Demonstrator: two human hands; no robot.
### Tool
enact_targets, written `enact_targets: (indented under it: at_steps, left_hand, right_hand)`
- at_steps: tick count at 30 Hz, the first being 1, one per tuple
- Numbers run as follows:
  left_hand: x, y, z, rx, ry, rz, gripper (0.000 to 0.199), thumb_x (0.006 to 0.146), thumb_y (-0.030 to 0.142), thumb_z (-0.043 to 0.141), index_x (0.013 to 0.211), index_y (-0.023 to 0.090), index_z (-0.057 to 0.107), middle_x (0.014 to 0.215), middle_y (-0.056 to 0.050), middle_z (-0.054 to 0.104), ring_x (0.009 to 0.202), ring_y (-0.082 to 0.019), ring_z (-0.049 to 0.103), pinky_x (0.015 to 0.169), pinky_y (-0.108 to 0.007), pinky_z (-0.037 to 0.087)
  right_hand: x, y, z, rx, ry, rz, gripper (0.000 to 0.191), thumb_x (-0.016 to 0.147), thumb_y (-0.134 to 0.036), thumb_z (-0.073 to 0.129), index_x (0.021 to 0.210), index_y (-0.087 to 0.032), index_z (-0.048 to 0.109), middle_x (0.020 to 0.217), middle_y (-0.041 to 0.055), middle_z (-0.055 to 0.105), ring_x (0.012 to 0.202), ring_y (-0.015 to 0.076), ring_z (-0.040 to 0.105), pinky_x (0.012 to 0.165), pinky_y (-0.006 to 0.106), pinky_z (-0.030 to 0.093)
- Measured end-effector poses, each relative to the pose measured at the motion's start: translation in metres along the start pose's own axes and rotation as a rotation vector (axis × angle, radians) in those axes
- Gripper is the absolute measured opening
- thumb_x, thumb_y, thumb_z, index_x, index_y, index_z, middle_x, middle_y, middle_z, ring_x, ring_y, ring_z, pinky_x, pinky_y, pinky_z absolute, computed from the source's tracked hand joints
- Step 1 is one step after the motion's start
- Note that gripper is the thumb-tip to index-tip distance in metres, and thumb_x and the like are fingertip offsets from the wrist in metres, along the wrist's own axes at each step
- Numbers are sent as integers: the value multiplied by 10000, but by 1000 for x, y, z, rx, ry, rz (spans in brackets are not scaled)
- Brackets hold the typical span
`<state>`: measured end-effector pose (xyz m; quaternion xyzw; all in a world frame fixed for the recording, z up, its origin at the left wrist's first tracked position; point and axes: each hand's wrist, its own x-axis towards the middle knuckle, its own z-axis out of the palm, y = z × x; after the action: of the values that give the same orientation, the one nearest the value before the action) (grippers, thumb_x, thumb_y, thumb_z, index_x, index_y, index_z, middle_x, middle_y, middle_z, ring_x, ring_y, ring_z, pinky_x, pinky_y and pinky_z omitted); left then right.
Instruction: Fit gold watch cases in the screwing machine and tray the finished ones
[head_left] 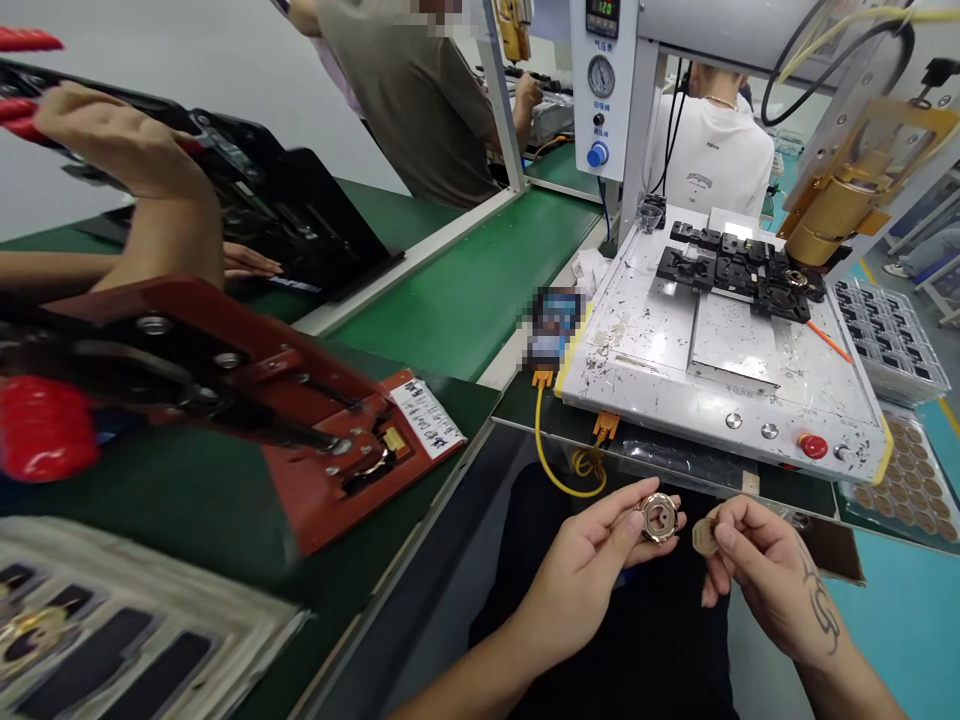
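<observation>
At the far left, a red-handled black press (49, 430) on a reddish-brown base (330, 500) stands on the green table, with a handwritten white label (427, 415) on the base's corner. Beyond it, a co-worker's hand (112, 130) is raised at another red handle. Right of the press runs a green belt (480, 270), and a yellow cable (538, 440) loops below it. Over the person's dark-clothed lap, the left hand (592, 560) is narrowed, pinching the watch case (659, 518) between thumb and fingers. The case is round and shiny rose-gold, with a polished raised rim around a paler recessed face that shows dark cut-outs. Just right of it, apart from the case, the right hand (765, 560) pinches a thin, flat, round tan disc (704, 537) with faint marks. Above both hands sits a scuffed white machine (652, 350) carrying black fixtures (742, 268); at far right, rows of brown discs (904, 480) fill a clear tray.
</observation>
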<state>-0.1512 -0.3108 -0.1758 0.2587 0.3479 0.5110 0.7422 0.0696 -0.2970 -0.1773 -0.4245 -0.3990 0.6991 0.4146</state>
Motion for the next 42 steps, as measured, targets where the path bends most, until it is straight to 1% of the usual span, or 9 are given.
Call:
enact_targets:
  at_steps: [3,5,9,13,23,30,37,42]
  left_hand:
    - [-1,1,0,10,7,6,563,928,510,841,1383,187,762,1291,-157,815,1240,-367,762,1092,-526,633]
    - [-2,1,0,13,8,5,567,930,512,839,1386,184,761,1277,-156,819,1231,-364,764,1096,-529,630]
    - [-3,2,0,3,6,6,581,921,512,849,1386,176,760,1267,-161,820,1223,-367,766,1104,-547,621]
    - [-2,2,0,-21,14,-11,549,923,487,855,1360,167,771,1270,-166,819,1228,-374,764,1110,-558,614]
    - [-3,-1,-2,-48,10,-21,516,934,452,853,1356,165,773,1271,-169,817,1227,-375,761,1114,-569,604]
    - [-5,0,0,-49,2,-21,513,936,463,849,1354,175,777,1270,-156,820,1212,-359,771,1100,-535,621]
    - [-6,-1,0,-63,1,-42,522,929,460,857,1352,165,776,1244,-154,828,1180,-345,785,1087,-528,632]
    - [-5,-1,0,-72,4,-47,526,906,470,879,1333,175,790,1224,-143,834,1152,-326,797,1068,-493,649]
  right_hand:
    - [-1,1,-1,-16,-31,-4,283,1017,-423,767,878,-216,635,695,-23,633,535,122,589,560,302,594]
    - [-1,2,-2,-42,-46,1,273,1034,-424,743,891,-221,630,695,-26,616,534,120,568,540,281,554]
    - [1,-1,0,-120,-25,-19,317,1020,-466,752,878,-215,621,777,-15,608,545,100,499,523,253,438]
    - [2,-5,1,-173,-17,-38,343,1012,-498,748,867,-217,613,840,-16,579,583,105,452,544,265,393]
    - [2,-3,-3,-208,-55,-55,289,1079,-456,650,911,-230,586,851,-12,544,636,135,425,605,302,348]
    - [3,-6,-3,-275,-63,-89,284,1093,-433,635,887,-241,594,812,-21,539,712,160,462,681,311,380]
    - [5,-6,-1,-283,-44,-98,313,1075,-474,648,871,-244,589,803,-17,560,723,177,480,713,320,386]
    - [5,-7,-1,-305,-45,-110,309,1076,-477,642,876,-246,596,814,-11,568,738,185,490,728,323,397]
